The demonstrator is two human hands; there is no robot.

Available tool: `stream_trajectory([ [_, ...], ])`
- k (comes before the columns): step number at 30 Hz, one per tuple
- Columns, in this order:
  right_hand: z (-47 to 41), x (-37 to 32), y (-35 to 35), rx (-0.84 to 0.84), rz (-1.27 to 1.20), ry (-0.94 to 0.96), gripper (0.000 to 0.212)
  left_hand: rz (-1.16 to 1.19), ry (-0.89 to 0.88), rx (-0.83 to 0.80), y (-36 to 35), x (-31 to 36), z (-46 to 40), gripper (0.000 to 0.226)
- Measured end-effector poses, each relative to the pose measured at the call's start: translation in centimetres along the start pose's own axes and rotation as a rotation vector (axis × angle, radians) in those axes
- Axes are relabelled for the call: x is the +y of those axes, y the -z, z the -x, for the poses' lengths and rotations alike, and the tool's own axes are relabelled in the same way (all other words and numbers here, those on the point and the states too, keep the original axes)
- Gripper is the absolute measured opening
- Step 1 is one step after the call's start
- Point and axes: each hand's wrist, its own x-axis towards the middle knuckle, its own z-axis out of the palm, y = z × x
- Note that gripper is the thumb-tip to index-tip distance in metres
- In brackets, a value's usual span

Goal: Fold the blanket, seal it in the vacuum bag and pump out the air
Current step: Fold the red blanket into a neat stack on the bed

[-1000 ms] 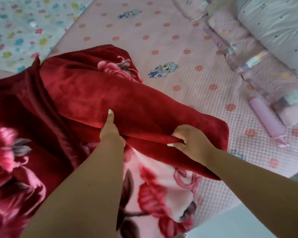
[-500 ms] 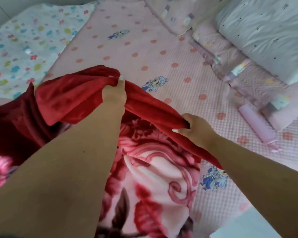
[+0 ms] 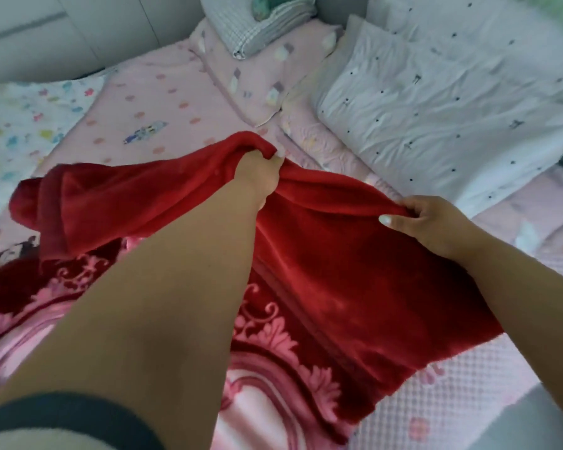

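A thick red blanket [image 3: 332, 264] with pink flower patterns lies across the pink bed, its plain red upper edge lifted. My left hand [image 3: 257, 172] grips a bunch of that edge at the far middle, arm stretched out. My right hand [image 3: 426, 222] pinches the same edge farther right, thumb on top. The stretch of fabric between the hands is pulled fairly taut. The patterned side shows below my arms. No vacuum bag or pump is in view.
A white dotted duvet [image 3: 452, 92] is heaped at the right. A folded grey checked cloth [image 3: 257, 24] sits at the head of the bed. A flower-print sheet [image 3: 20, 125] covers the far left. The pink dotted bed sheet [image 3: 163, 105] lies beyond the blanket.
Both hands have carried the blanket's red edge away from me across the bed, spreading more of it flat. The view has tilted up, showing the head of the bed.
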Motion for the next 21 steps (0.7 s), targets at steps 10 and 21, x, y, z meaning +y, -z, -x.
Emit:
stream_trajectory([
  [10, -2.7, 7.2, 14.4, 0.069, 0.043, -0.122, 0.026, 0.166, 0.047, -0.18, -18.1, 7.0, -3.2, 0.057],
  [21, -4.0, 3.3, 0.3, -0.262, 0.023, 0.022, 0.031, 0.147, 0.066, 0.055, -11.2, -1.3, -1.6, 0.042],
])
